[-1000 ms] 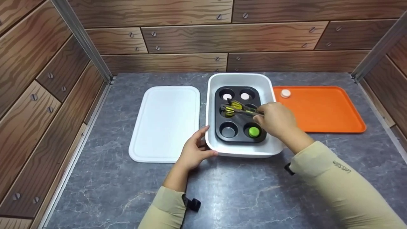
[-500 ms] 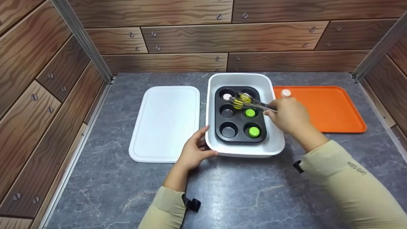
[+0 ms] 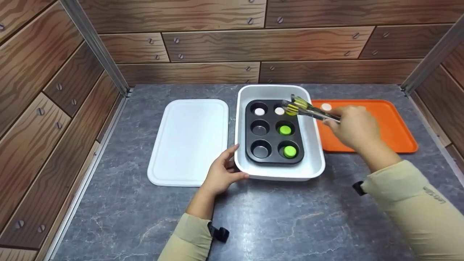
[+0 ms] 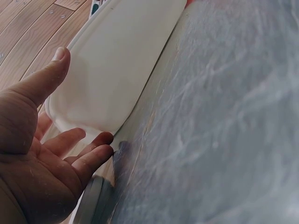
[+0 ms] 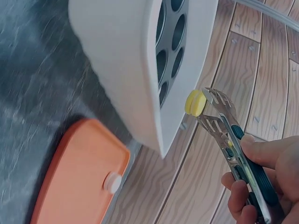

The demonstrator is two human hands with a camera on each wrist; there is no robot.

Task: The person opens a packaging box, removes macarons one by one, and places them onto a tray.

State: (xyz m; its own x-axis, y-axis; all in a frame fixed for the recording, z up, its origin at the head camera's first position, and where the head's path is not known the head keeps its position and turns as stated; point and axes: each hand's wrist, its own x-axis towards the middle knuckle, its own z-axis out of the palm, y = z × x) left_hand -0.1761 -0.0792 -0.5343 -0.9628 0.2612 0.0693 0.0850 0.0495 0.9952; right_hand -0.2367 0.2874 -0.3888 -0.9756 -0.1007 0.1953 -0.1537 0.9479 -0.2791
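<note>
Plank-patterned wooden walls [image 3: 217, 47] are set behind a grey, marble-veined counter [image 3: 137, 217]. At the slotted ends of a pair of metal tongs with dark grips [image 3: 315, 111], a small yellow layered disc [image 5: 195, 102] is held, well ahead of the right hand's fingers and untouched by them. By the right hand [image 3: 357, 127], the tongs are gripped at the handle, thumb on one side and fingers curled on the other. Beneath the tong ends, the far right part of a deep white rectangular container [image 3: 279, 176] is seen. Inside it, a black six-cup muffin pan [image 3: 272, 139] is laid, with two pale discs [image 3: 259, 111] in the far cups and two green discs [image 3: 285, 130] in the right column. By the left hand [image 3: 222, 174], fingers and thumb spread, the container's near left corner is bracketed. Further out, a white rectangular board [image 3: 190, 141] is placed left, and an orange tray [image 3: 395, 136] bearing another pale disc [image 3: 326, 107] right.
</note>
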